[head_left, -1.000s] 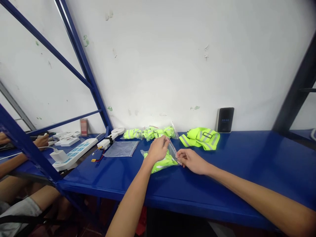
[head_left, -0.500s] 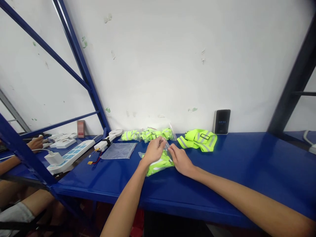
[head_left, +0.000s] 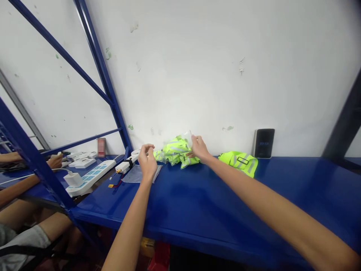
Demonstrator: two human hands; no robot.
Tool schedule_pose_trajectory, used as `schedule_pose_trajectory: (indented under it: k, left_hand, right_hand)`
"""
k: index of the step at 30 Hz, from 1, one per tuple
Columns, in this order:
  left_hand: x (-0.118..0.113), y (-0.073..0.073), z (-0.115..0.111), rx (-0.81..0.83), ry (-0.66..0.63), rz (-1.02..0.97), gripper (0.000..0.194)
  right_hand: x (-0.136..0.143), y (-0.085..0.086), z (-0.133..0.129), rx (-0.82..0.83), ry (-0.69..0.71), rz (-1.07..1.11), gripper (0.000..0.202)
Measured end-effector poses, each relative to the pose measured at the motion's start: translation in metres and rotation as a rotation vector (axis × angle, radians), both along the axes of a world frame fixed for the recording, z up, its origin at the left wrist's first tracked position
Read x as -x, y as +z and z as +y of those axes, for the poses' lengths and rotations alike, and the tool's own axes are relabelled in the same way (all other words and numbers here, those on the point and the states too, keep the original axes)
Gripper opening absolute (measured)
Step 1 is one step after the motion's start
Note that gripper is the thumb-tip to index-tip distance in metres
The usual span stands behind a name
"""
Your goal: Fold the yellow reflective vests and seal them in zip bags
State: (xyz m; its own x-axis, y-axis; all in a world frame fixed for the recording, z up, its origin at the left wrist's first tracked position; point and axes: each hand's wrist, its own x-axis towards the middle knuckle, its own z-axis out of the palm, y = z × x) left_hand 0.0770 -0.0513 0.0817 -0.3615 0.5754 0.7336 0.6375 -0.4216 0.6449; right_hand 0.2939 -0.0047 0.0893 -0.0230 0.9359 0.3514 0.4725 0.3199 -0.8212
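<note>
My right hand (head_left: 199, 147) pinches the top corner of a clear plastic bag holding a folded neon-yellow reflective strap (head_left: 176, 145). The bag rests on or just above a pile of similar bagged reflective straps (head_left: 171, 159) at the wall; I cannot tell if it bears its weight there. My left hand (head_left: 147, 161) hovers to the left, fingers curled loosely, thumb apart, with nothing visible in them. Beneath it, partly hidden, lies a flat clear zip bag (head_left: 132, 174). A loose reflective strap with a black buckle (head_left: 239, 162) lies to the right, partly behind my right forearm.
A phone-like device (head_left: 264, 143) leans on the wall. At left are a small white fan (head_left: 135, 153), a white battery pack with wires (head_left: 123, 167) and a power strip (head_left: 91, 177). Blue rack posts (head_left: 108, 82) rise beside another person's hands (head_left: 55, 162).
The bagged strap has gone from the table's middle back to the pile, carried by my right hand. My left hand has let go and moved left. The view has shifted slightly.
</note>
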Motion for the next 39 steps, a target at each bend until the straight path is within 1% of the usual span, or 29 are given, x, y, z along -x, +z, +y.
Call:
schedule_pose_trajectory:
  k: [1,2,4,6,8,10,13,14,16,18,19,20,21,23,24,25,27,28,30,32,34,35,36,37,38,39]
  left_hand:
    - [0.007,-0.007,0.003,0.101,0.065,0.136,0.027]
    - [0.013,-0.015,0.004,0.228,0.121,0.302,0.027]
    - [0.025,-0.033,0.004,0.493,0.209,0.59,0.031]
    - [0.035,-0.049,-0.001,0.708,0.204,0.741,0.037]
    - [0.039,-0.058,-0.008,0.811,0.125,0.829,0.04]
    - [0.036,-0.06,-0.014,0.815,0.053,0.883,0.042]
    - [0.017,-0.052,-0.021,0.759,0.005,0.933,0.042]
    - [0.009,-0.048,-0.023,0.744,-0.001,0.951,0.04]
    - [-0.007,-0.041,-0.028,0.697,0.01,0.973,0.038]
    - [-0.021,-0.036,-0.037,0.6,0.001,0.975,0.048]
    - [-0.027,-0.034,-0.042,0.537,-0.05,0.989,0.057]
    - [-0.031,-0.034,-0.049,0.479,-0.137,1.017,0.067]
    - [-0.036,-0.034,-0.055,0.439,-0.255,1.056,0.075]
    - [-0.044,-0.035,-0.063,0.424,-0.477,1.124,0.084]
    - [-0.047,-0.036,-0.064,0.439,-0.533,1.134,0.085]
    - [-0.051,-0.036,-0.061,0.456,-0.538,1.123,0.084]
    - [-0.056,-0.034,-0.05,0.473,-0.482,1.08,0.075]
    - [-0.058,-0.03,-0.042,0.472,-0.457,1.064,0.07]
    - [-0.057,-0.017,-0.025,0.462,-0.466,1.058,0.063]
    - [-0.053,0.001,-0.007,0.418,-0.456,1.031,0.063]
    - [-0.049,0.019,0.013,0.327,-0.358,0.968,0.066]
    - [-0.047,0.025,0.024,0.276,-0.291,0.94,0.067]
    - [-0.047,0.029,0.036,0.246,-0.228,0.929,0.065]
    - [-0.046,0.03,0.049,0.25,-0.167,0.93,0.067]
    - [-0.047,0.029,0.062,0.289,-0.126,0.946,0.07]
    - [-0.047,0.025,0.074,0.368,-0.124,0.978,0.074]
  right_hand:
    - [-0.006,0.01,0.012,0.031,-0.022,-0.05,0.055]
    - [-0.015,0.017,0.021,0.06,-0.08,-0.271,0.058]
    - [-0.045,0.021,0.028,0.056,-0.123,-0.424,0.051]
    - [-0.081,0.015,0.023,0.055,-0.122,-0.549,0.047]
    - [-0.116,0.004,0.013,0.077,-0.08,-0.649,0.047]
    - [-0.146,-0.009,0.004,0.109,-0.049,-0.735,0.057]
    - [-0.177,-0.028,0.0,0.209,-0.065,-0.937,0.086]
    - [-0.184,-0.034,0.001,0.241,-0.056,-0.974,0.092]
    - [-0.192,-0.047,0.002,0.257,0.009,-0.975,0.098]
    - [-0.194,-0.058,-0.001,0.223,0.063,-0.94,0.097]
    - [-0.194,-0.063,-0.005,0.201,0.069,-0.93,0.095]
    - [-0.193,-0.067,-0.01,0.179,0.066,-0.928,0.093]
    - [-0.192,-0.07,-0.016,0.157,0.061,-0.93,0.091]
    - [-0.189,-0.073,-0.03,0.119,0.071,-0.929,0.086]
    - [-0.188,-0.073,-0.037,0.105,0.085,-0.92,0.084]
    - [-0.186,-0.072,-0.043,0.096,0.1,-0.905,0.081]
    - [-0.184,-0.071,-0.053,0.092,0.124,-0.864,0.076]
    - [-0.184,-0.071,-0.056,0.089,0.135,-0.841,0.074]
    - [-0.183,-0.074,-0.059,0.077,0.143,-0.8,0.069]
    - [-0.183,-0.079,-0.057,0.061,0.125,-0.763,0.067]
    - [-0.18,-0.084,-0.054,0.045,0.102,-0.741,0.067]
    - [-0.178,-0.086,-0.052,0.037,0.092,-0.735,0.069]
    - [-0.175,-0.087,-0.05,0.027,0.081,-0.733,0.071]
    - [-0.171,-0.089,-0.049,0.014,0.069,-0.735,0.072]
    - [-0.168,-0.089,-0.049,-0.003,0.057,-0.739,0.071]
    - [-0.165,-0.09,-0.049,-0.021,0.046,-0.745,0.069]
